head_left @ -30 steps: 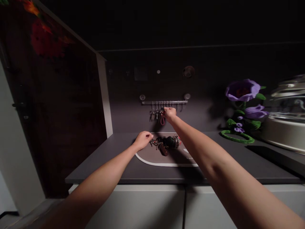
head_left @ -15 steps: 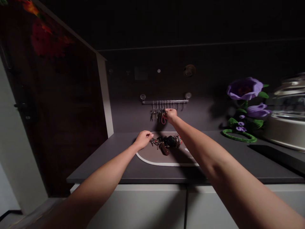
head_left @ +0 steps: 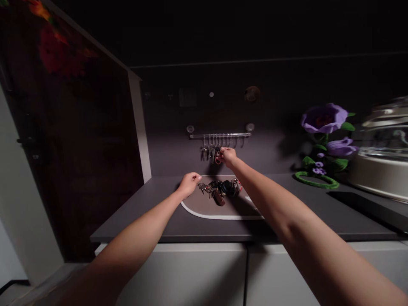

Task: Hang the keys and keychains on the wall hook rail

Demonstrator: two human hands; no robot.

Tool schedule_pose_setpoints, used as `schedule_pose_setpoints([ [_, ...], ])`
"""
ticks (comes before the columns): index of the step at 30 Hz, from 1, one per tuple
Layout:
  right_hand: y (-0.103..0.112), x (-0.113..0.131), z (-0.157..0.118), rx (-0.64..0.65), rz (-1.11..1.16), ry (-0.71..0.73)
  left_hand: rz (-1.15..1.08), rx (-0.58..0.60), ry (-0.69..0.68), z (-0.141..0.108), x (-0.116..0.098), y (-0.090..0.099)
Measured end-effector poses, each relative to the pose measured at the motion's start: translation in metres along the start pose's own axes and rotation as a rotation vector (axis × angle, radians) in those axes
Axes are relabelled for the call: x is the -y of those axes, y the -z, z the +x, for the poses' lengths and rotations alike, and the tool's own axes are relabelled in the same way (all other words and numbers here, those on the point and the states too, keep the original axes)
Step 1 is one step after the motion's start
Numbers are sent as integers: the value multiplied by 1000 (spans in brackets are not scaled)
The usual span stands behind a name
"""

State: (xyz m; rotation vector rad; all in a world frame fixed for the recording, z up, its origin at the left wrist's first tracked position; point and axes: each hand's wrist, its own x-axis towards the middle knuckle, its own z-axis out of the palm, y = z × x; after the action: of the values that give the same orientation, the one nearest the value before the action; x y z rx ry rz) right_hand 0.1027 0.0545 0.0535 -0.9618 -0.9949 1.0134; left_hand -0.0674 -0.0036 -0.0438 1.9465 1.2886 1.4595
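Note:
My right hand [head_left: 228,156] is raised to a clear hook rail [head_left: 219,135] on the back wall, its fingers pinched on a bunch of keys with a reddish loop [head_left: 218,159]. Just left of it, several keys [head_left: 206,151] hang from the hooks. Low over the left edge of a brown mat with a white rim [head_left: 204,216], my left hand [head_left: 189,185] has its fingers curled together; whatever is in them cannot be made out. Beside its fingertips lies a heap of keys [head_left: 204,188], with a brown fob [head_left: 218,198] and a round black item [head_left: 226,187].
On the right of the dark counter [head_left: 137,216] stand purple felt flowers [head_left: 325,119] on a green ring base, a glass-and-cream appliance [head_left: 382,170] and a flat black slab [head_left: 363,208]. A dark door [head_left: 79,170] is at left. White cabinets [head_left: 191,272] lie below.
The view has shifted slightly. My right hand stays at the rail with the reddish loop, which has turned a little. My left hand has drawn slightly away from the key heap.

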Motion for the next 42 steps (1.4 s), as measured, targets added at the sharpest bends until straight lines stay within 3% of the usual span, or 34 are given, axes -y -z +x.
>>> schedule_pose_setpoints([
  [6, 3, 3, -19, -116, -70, -17, -44, -6, 25, 0, 0, 1],
  [9, 3, 2, -34, -113, -85, -10, -57, -8, 38, 1, 2, 3],
  [17, 6, -28, -68, 183, -255, 100, 70, 45, 11, 4, 6, 5],
  [23, 18, -48, -76, 338, -881, 466, 302, 109, -109, 2, 4, 12],
  [28, 23, -52, -74, 496, -1218, 573, 454, 201, -172, 4, 8, 13],
  [42, 18, -59, -63, 581, -1378, 611, 564, 258, -247, 10, 17, 13],
])
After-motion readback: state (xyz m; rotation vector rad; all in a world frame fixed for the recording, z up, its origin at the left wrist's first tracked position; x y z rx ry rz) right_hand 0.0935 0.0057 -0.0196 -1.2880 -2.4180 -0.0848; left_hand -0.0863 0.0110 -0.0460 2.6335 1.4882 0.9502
